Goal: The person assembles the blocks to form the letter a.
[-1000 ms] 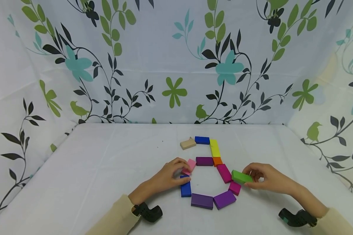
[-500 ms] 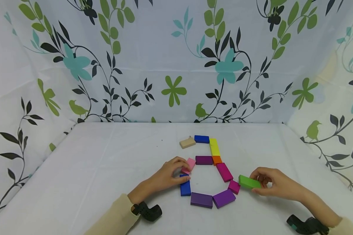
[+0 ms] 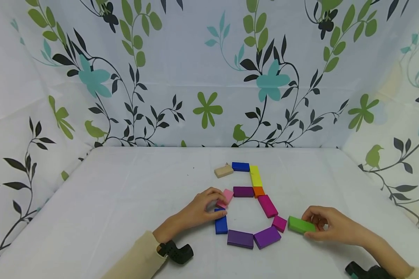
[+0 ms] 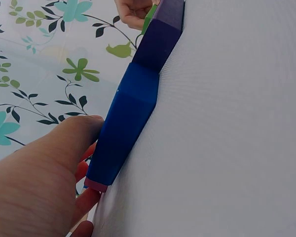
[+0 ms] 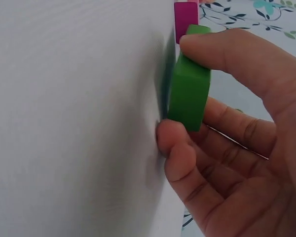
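In the head view my left hand (image 3: 202,207) bends its fingers over a pink block (image 3: 227,195). Its thumb lies against the top end of an upright-running blue block (image 3: 221,224), also seen from the side in the left wrist view as a large blue block (image 4: 126,123). My right hand (image 3: 329,224) pinches a green block (image 3: 301,224) between thumb and fingers, just right of a small magenta block (image 3: 279,223). The right wrist view shows the green block (image 5: 190,94) close over the white surface, thumb on its upper edge.
A ring of blocks continues with a dark purple block (image 3: 240,239), a violet block (image 3: 267,237), a magenta block (image 3: 267,205), an orange block (image 3: 258,192) and a plum block (image 3: 243,191). Above stand a yellow block (image 3: 256,176), a blue block (image 3: 240,166) and a tan block (image 3: 224,171).
My right hand has moved right and toward me with the green block, away from the magenta blocks. My left hand and the other blocks keep their places.
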Demonstrator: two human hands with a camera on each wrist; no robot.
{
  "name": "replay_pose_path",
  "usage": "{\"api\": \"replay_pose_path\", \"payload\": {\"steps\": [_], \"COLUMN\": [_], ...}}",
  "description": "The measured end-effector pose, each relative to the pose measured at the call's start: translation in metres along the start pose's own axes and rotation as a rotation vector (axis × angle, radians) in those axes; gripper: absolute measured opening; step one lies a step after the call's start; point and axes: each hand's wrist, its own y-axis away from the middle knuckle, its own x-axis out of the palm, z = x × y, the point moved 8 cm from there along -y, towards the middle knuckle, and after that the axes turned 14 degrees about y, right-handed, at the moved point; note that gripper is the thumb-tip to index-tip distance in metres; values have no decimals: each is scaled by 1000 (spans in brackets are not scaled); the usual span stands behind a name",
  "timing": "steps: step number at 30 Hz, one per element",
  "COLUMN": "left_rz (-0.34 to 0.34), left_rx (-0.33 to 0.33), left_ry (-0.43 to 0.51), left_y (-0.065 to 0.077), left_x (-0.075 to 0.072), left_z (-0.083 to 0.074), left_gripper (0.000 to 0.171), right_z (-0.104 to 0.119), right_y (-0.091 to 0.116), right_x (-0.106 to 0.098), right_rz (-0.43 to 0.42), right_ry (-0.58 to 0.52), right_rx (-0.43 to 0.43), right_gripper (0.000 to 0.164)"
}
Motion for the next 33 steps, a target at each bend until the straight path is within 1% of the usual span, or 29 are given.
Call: {"api": "replay_pose_path", "payload": {"steps": [3, 8, 15, 24, 33], "left_rz": [0, 3, -1, -3, -1], "left_rx": [-6, -10, -9, 3, -11], "left_ry": [-4, -5, 0, -9, -2], "left_y": [1, -1, -2, -1, 0], "left_x": [0, 0, 0, 1, 1], "left_z": [-1, -1, 0, 1, 2], "left_gripper": [25, 26, 26, 26, 26], "right_z": [1, 2, 8, 11, 13], "right_y": [0, 0, -2, -3, -3], "right_x": [1, 2, 5, 9, 12], "right_rz": [4, -20, -43, -47, -44], "right_ry": [3, 12, 17, 41, 2], "right_rx": [-7, -34, -89, -77, -103], "right_gripper": [27, 25, 30, 29, 31]}}
